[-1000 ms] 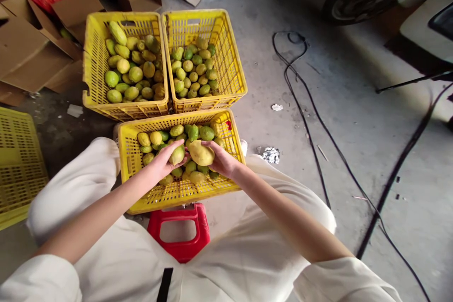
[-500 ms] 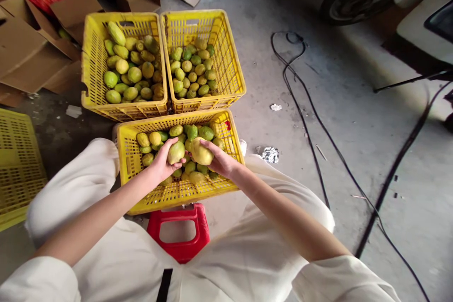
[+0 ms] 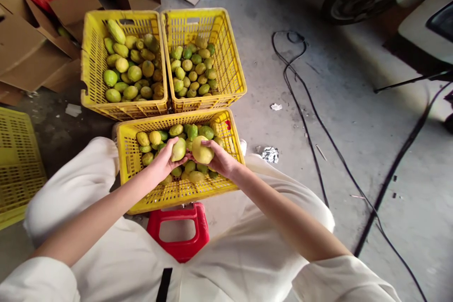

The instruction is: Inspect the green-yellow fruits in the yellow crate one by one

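Left hand: (image 3: 163, 159) it cups a green-yellow lemon-like fruit (image 3: 179, 149), thumb along the upper side and fingers curled beneath.
Right hand: (image 3: 222, 159) its thumb presses the top of a larger, paler yellow lemon-like fruit (image 3: 202, 151), the other fingers supporting it from the side and below.
Fingertips: they come close together below the two fruits; whether they touch I cannot tell.
Grip: light, broad support looks better than a hard pinch, since a thumb dug into the skin could bruise it.
View of the skin: leaving the upper faces uncovered, as here, seems the right way to compare the pair; a small roll of the fingers would show the undersides, now hidden.
Height: both fruits are above the near yellow crate (image 3: 128, 151), so a slip should drop them onto the loose fruit (image 3: 197, 177) inside; staying low would soften that.
Farther crates: a far-left crate (image 3: 92, 66) and a far-right crate (image 3: 231, 59) stand side by side just beyond, each holding similar fruit.
Floor: a crumpled foil scrap (image 3: 270, 154) and a black cable (image 3: 391, 179) lie to the right, outside the crates.
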`<act>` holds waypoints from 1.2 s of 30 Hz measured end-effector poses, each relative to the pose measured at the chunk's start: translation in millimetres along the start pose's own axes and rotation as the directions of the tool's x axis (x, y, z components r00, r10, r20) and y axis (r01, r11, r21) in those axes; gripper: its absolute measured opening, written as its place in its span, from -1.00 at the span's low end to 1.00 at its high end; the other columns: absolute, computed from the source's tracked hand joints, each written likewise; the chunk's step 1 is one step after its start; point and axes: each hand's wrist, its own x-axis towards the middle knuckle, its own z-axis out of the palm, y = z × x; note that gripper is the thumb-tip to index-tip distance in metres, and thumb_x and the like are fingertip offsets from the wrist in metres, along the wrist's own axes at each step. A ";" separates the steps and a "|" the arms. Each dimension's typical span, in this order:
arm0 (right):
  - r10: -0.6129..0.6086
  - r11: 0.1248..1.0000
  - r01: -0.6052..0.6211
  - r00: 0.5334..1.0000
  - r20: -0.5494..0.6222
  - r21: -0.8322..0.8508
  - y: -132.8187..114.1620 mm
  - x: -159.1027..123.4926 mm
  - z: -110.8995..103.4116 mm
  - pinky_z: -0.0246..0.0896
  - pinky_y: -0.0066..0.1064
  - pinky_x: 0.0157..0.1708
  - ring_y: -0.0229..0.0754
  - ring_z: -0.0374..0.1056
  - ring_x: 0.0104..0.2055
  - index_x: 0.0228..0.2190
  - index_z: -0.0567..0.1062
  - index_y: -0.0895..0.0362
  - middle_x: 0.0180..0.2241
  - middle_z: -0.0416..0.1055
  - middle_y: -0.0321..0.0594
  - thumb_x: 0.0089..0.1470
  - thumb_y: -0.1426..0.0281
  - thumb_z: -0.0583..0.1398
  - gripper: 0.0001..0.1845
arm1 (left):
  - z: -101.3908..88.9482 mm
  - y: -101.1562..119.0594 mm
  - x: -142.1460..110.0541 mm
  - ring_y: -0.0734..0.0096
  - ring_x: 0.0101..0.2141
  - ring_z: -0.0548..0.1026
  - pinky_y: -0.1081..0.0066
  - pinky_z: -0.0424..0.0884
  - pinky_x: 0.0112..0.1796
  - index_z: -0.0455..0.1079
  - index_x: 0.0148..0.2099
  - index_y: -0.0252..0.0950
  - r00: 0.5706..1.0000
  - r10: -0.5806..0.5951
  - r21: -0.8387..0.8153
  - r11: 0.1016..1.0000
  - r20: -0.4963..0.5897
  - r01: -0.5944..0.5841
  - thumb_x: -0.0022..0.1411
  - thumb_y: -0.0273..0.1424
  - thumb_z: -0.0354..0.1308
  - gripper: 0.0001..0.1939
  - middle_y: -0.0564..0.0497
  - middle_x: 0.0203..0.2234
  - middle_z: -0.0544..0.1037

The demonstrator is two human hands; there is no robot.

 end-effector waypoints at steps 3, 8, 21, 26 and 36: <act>-0.001 1.000 0.001 0.999 -0.032 -0.009 -0.8 1.2 0.3 0.32 -0.03 0.27 0.04 0.53 0.08 -0.13 0.47 0.05 -0.15 0.63 -0.13 0.04 0.12 0.29 -0.60 | -1.1 -1.2 1.4 0.06 -0.13 0.67 0.30 0.65 -0.34 0.51 0.05 -0.33 1.000 -0.008 0.025 1.000 -0.015 0.008 0.41 -0.25 0.15 -0.69 -0.24 -0.18 0.67; -0.057 0.998 0.058 0.997 0.045 -0.030 -3.8 -1.4 2.0 0.35 -0.04 0.23 0.09 0.49 0.12 -0.12 0.46 0.04 -0.06 0.59 -0.12 -0.08 0.15 0.33 -0.53 | -2.6 -1.3 3.1 0.08 -0.09 0.67 0.27 0.66 -0.24 0.48 0.01 -0.26 0.999 0.022 0.002 1.000 -0.040 -0.022 0.36 -0.34 0.16 -0.77 -0.19 -0.12 0.66; -0.086 0.996 0.083 0.993 -0.081 -0.039 -1.3 -3.7 2.1 0.54 -0.18 -0.09 -0.05 0.51 -0.09 -0.14 0.41 -0.04 -0.13 0.50 -0.28 -0.18 0.24 0.51 -0.43 | 0.5 -3.4 -5.0 0.38 -0.43 0.55 0.34 0.63 -0.34 0.53 -0.28 -0.32 0.996 0.057 0.192 0.979 0.064 -0.069 0.11 -0.53 0.42 -0.86 -0.03 -0.41 0.60; -0.062 0.998 0.061 0.996 -0.058 -0.016 -2.8 -3.2 3.0 0.51 0.00 0.06 0.06 0.51 0.01 -0.12 0.45 -0.01 -0.11 0.53 -0.19 -0.06 0.24 0.41 -0.55 | -0.3 -5.8 -4.8 0.34 -0.34 0.57 0.40 0.54 -0.33 0.53 -0.26 -0.27 0.994 0.107 0.231 0.966 0.036 -0.113 -0.02 -0.50 0.52 -0.73 -0.05 -0.32 0.64; -0.034 0.998 0.030 0.997 -0.071 -0.055 -2.5 -0.6 -0.9 0.55 -0.10 -0.08 0.02 0.61 -0.14 0.00 0.37 0.03 -0.03 0.55 -0.11 0.06 0.14 0.33 -0.49 | -0.1 -3.9 -0.3 0.14 -0.03 0.60 0.35 0.55 -0.19 0.49 -0.21 -0.20 0.996 0.094 0.193 0.977 0.005 -0.093 0.24 -0.41 0.30 -0.94 -0.10 -0.23 0.65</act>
